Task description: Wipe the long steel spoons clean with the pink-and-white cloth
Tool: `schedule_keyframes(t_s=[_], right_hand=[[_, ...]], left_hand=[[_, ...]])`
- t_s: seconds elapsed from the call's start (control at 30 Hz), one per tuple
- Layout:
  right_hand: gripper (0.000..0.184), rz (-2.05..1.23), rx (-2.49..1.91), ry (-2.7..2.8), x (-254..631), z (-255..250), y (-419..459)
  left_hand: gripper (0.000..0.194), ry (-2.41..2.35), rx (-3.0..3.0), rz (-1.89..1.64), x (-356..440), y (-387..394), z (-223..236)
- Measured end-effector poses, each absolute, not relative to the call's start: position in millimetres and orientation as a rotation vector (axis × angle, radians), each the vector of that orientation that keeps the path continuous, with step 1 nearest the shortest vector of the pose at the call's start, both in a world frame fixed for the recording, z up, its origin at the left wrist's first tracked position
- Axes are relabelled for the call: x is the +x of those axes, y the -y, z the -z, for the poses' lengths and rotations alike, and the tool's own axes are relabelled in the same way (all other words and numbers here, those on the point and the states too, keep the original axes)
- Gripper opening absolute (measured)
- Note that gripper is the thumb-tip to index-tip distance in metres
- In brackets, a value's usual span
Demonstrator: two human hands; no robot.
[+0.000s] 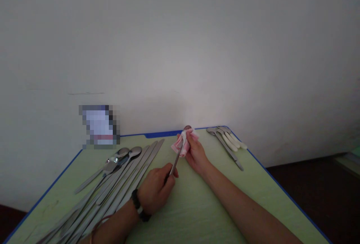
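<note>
My left hand [157,188] is closed around the handle of a metal spoon [176,162], held at a slant above the table. My right hand [195,153] pinches a pink and white cloth [181,144] around the spoon's upper part. Only the rounded tip of the spoon's bowl shows above the cloth. To the left of my left hand lie several metal spoons [136,151] and several long table knives [146,167], side by side at a slant. My left forearm covers part of them.
The pale green table [197,214] has a blue edge and stands against a grey wall [180,48]. At the back right lie spoons and forks, some with white handles [230,142]. A blurred-out, screen-like object [99,125] stands at the back left.
</note>
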State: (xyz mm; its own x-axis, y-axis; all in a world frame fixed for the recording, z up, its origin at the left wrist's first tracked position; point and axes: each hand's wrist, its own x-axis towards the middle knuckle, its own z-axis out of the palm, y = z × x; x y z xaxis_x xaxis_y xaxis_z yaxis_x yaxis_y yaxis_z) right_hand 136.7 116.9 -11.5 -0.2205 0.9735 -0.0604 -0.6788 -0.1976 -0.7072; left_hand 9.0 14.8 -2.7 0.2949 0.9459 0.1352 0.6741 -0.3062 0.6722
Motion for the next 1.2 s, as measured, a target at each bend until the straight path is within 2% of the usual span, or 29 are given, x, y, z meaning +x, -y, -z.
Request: schedule_keyframes(t_s=[0.2,0.6,0.9,1.2], right_hand=[[0.027,-1.73,-0.642,0.785,136.1,15.1,-115.1],[0.024,-1.593,-0.646,0.776,149.1,17.1,-129.1],[0.029,-1.735,-0.61,0.867,151.7,11.8,-124.6],[0.032,-1.725,-0.743,0.961,151.8,13.9,-123.4]], left_hand=[[0.033,-1.557,1.869,-0.782,13.2,-17.8,3.5],[0.043,-1.507,1.922,-0.713,7.4,-19.9,5.5],[0.041,-1.491,2.095,-0.566,8.3,-17.4,-1.0],[0.035,-1.51,2.189,-0.528,7.5,-16.9,1.6]])
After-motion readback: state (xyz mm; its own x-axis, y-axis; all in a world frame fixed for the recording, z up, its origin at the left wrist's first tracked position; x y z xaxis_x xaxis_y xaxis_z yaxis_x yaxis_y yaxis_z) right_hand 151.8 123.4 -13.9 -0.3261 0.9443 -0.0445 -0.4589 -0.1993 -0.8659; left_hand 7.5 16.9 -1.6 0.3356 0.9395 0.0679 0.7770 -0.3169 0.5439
